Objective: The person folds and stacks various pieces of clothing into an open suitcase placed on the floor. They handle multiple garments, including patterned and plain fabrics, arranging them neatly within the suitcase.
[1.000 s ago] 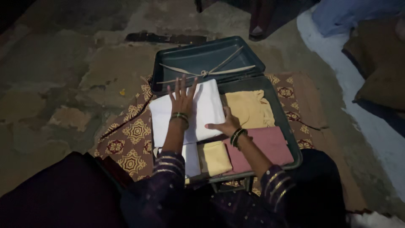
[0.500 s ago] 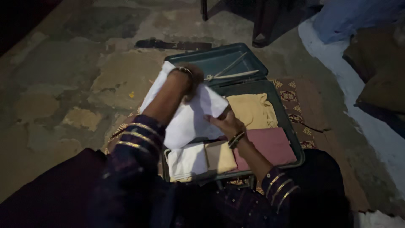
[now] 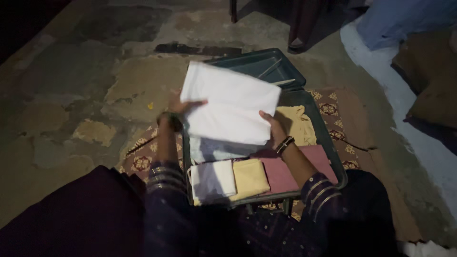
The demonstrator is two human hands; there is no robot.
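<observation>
Nearest me, I see a small white folded cloth (image 3: 213, 181), a yellow one (image 3: 250, 176) and a pink one (image 3: 290, 169) lying in the open dark suitcase (image 3: 333, 152). Above them, my left hand (image 3: 178, 105) and right hand (image 3: 275, 129) grip a large folded white cloth (image 3: 231, 102) by its edges, fingers closed on it, lifted over the case. Beyond stands the lid (image 3: 257, 64) on the patterned mat (image 3: 143, 157).

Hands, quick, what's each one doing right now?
Left hand: grips the left edge of the folded white cloth.
Right hand: holds its right edge.
</observation>
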